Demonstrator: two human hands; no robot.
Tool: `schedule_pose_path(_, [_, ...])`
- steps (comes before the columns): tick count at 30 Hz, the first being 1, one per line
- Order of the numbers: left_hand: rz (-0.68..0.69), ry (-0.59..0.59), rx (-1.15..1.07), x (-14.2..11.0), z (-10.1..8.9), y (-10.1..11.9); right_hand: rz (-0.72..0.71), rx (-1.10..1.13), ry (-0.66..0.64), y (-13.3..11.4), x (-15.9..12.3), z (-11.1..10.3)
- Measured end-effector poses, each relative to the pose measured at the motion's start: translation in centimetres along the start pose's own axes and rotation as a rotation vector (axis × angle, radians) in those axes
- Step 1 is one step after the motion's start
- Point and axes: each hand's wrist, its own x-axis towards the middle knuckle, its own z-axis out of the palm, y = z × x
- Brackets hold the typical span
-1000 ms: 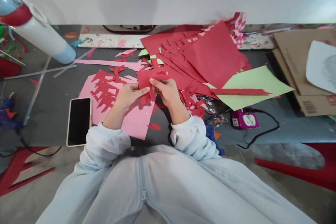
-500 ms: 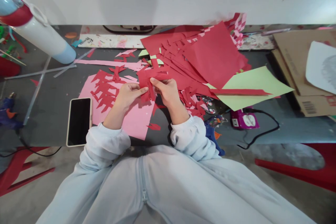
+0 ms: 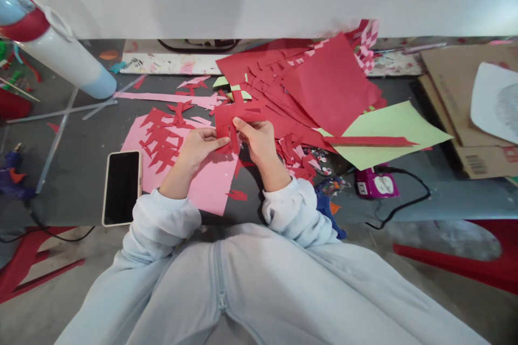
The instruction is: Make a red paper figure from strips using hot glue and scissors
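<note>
Between my hands is a piece of red paper (image 3: 223, 118) with slits and strips in it. My left hand (image 3: 198, 148) pinches its lower left part, thumb on top. My right hand (image 3: 258, 140) is closed on its right side, with the thumb pressed near the middle; those fingertips are partly hidden behind the paper. Beneath lies a pink sheet (image 3: 208, 194), its left part covered by a heap of small red paper pieces (image 3: 162, 140). More red and pink scraps (image 3: 295, 159) lie just right of my right hand.
Red sheets (image 3: 324, 86) are piled behind, over a light green sheet (image 3: 376, 151). A phone (image 3: 122, 187) lies at left, near a leaning bottle (image 3: 76, 59). Blue glue guns (image 3: 326, 207) rest near the front edge, beside a purple box (image 3: 380, 183). Cardboard (image 3: 453, 97) fills the right.
The red paper has shifted slightly to the right in my hands, and its lower strips have changed angle. My right thumb has moved a little up and right. Everything else stays in place.
</note>
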Motion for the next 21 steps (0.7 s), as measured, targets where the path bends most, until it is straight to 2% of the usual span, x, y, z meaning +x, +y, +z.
schedule_pose_path(9, [-0.005, 0.001, 0.002, -0.03, 0.1, 0.03, -0.001, 0.028, -0.001, -0.28, -0.06, 0.23])
schedule_pose_path(14, [-0.047, -0.036, -0.071, -0.12, 0.25, -0.08, -0.01, 0.037, 0.001, -0.51, -0.17, 0.32])
schedule_pose_path(21, [-0.059, -0.065, -0.058, -0.1, 0.31, 0.18, -0.034, 0.023, 0.006, -0.44, -0.17, 0.26])
